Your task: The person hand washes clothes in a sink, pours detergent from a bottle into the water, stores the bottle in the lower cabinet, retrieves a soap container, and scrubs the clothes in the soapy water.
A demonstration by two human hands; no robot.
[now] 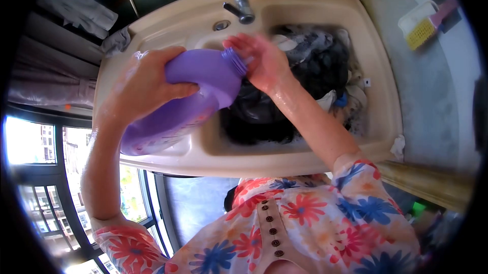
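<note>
A large purple bottle [178, 96] is tilted over the sink, its uncapped threaded mouth pointing right. My left hand [147, 81] is wrapped round its handle, wet on the back. Just at the bottle's mouth, my right hand [259, 63] is held palm up with the fingers apart and slightly curled. Whether any liquid lies in the palm is too blurred to tell. Below and behind the right hand, dark and light clothes [320, 66] soak in sudsy water in the basin of the beige sink [378, 71].
A chrome faucet [241, 7] stands at the sink's back edge, close behind my right hand. A brush with yellow bristles [421, 33] hangs on the right wall. A grey cloth [116, 41] lies at the sink's back left corner. Windows are at the left.
</note>
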